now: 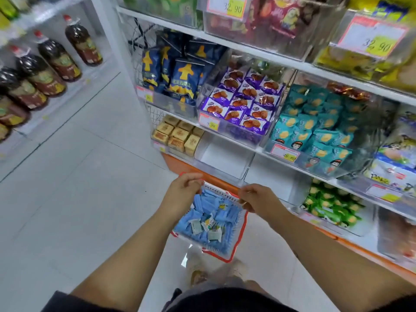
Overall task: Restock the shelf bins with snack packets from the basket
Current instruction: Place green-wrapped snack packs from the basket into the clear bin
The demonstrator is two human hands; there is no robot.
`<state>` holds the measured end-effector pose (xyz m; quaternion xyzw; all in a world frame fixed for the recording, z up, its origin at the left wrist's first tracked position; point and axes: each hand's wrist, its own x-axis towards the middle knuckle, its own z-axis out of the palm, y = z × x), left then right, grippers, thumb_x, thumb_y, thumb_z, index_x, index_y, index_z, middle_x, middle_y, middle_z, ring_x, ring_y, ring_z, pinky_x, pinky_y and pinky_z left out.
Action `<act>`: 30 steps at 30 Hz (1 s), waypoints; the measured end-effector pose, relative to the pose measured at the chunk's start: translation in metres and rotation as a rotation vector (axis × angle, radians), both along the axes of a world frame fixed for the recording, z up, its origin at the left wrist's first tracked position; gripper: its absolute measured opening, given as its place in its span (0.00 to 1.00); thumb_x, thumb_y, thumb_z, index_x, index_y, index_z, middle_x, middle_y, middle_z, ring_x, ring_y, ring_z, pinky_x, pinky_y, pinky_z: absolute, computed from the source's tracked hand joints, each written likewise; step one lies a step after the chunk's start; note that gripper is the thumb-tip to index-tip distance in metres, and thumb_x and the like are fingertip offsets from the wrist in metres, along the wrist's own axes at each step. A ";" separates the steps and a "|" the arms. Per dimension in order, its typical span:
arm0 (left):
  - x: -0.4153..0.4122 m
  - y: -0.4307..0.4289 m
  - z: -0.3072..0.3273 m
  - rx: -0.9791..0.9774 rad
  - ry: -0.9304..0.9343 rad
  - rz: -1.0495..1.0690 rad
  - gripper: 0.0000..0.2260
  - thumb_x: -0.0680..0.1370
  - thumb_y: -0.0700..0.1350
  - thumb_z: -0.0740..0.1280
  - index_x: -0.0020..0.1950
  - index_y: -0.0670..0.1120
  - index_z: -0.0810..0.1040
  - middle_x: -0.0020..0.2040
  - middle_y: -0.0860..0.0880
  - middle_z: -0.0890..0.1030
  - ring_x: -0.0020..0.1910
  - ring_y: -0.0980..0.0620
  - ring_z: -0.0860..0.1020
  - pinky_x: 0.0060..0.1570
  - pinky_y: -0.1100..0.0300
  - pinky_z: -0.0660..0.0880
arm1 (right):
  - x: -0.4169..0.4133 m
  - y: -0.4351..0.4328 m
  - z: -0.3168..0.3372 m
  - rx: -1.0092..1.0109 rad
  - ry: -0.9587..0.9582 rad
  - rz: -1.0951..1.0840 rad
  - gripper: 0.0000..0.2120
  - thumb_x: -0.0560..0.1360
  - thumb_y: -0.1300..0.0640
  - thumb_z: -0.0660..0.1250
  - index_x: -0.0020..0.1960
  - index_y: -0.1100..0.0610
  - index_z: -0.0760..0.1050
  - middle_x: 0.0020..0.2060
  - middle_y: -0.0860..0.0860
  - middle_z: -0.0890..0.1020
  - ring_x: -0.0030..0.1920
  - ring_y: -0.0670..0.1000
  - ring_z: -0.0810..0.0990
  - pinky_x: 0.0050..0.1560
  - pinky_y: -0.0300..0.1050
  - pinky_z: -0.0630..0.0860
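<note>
A red basket (pixel 239 235) full of light-blue snack packets (pixel 208 211) hangs above the floor in front of the shelf. My left hand (pixel 183 188) grips the basket's far left rim. My right hand (pixel 254 199) grips the far right rim. Straight above the basket, on the lower shelf, stand two clear bins (pixel 221 157) that look empty. The basket's far edge is partly hidden by my hands.
Shelf bins hold dark-blue bags (pixel 180 79), purple biscuit packets (pixel 243 100), teal packets (pixel 315 124), tan boxes (pixel 177 136) and green packets (pixel 331 206). Oil bottles (pixel 51 61) line the left shelf. White tiled floor (pixel 78 176) lies to the left. An orange shelf base (pixel 337 237) runs below.
</note>
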<state>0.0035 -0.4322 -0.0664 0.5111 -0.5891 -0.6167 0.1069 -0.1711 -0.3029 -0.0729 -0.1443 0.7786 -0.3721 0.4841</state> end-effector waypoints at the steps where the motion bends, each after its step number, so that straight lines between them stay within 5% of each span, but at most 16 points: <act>1: -0.001 -0.003 -0.002 0.006 -0.006 -0.020 0.06 0.81 0.45 0.66 0.55 0.53 0.80 0.51 0.48 0.84 0.51 0.51 0.82 0.50 0.56 0.77 | 0.002 0.003 -0.004 0.010 -0.003 -0.015 0.07 0.78 0.58 0.67 0.42 0.55 0.80 0.36 0.52 0.83 0.34 0.48 0.78 0.37 0.38 0.76; 15: -0.006 -0.037 -0.048 0.031 -0.017 -0.249 0.07 0.81 0.41 0.64 0.53 0.52 0.79 0.53 0.46 0.83 0.49 0.51 0.81 0.44 0.70 0.76 | 0.009 0.003 -0.051 0.081 0.071 -0.108 0.04 0.79 0.58 0.66 0.48 0.56 0.80 0.40 0.53 0.84 0.33 0.44 0.78 0.37 0.37 0.75; 20: -0.001 -0.083 -0.061 0.018 -0.003 -0.376 0.08 0.82 0.38 0.63 0.53 0.51 0.78 0.52 0.47 0.82 0.46 0.53 0.80 0.38 0.74 0.73 | 0.024 -0.027 -0.076 0.101 0.119 -0.174 0.07 0.77 0.63 0.65 0.42 0.61 0.78 0.38 0.57 0.81 0.37 0.52 0.77 0.42 0.47 0.74; 25: 0.027 -0.125 -0.099 -0.015 -0.076 -0.480 0.07 0.82 0.45 0.64 0.54 0.57 0.76 0.53 0.54 0.80 0.52 0.53 0.80 0.52 0.61 0.76 | 0.069 -0.058 -0.130 0.208 0.178 -0.028 0.07 0.77 0.60 0.64 0.42 0.58 0.79 0.40 0.58 0.83 0.39 0.55 0.80 0.45 0.48 0.77; 27: 0.034 -0.140 -0.123 -0.013 -0.117 -0.498 0.05 0.82 0.47 0.64 0.55 0.57 0.77 0.54 0.53 0.80 0.51 0.51 0.81 0.49 0.59 0.78 | 0.081 -0.071 -0.155 0.239 0.220 0.069 0.06 0.78 0.59 0.63 0.44 0.55 0.79 0.42 0.53 0.83 0.42 0.55 0.81 0.46 0.48 0.78; 30: 0.040 -0.150 -0.166 -0.055 -0.165 -0.559 0.07 0.82 0.47 0.63 0.59 0.53 0.78 0.55 0.53 0.80 0.53 0.54 0.79 0.41 0.67 0.74 | 0.092 -0.081 -0.201 0.318 0.281 0.203 0.06 0.78 0.55 0.63 0.49 0.52 0.79 0.42 0.49 0.83 0.41 0.50 0.80 0.45 0.44 0.76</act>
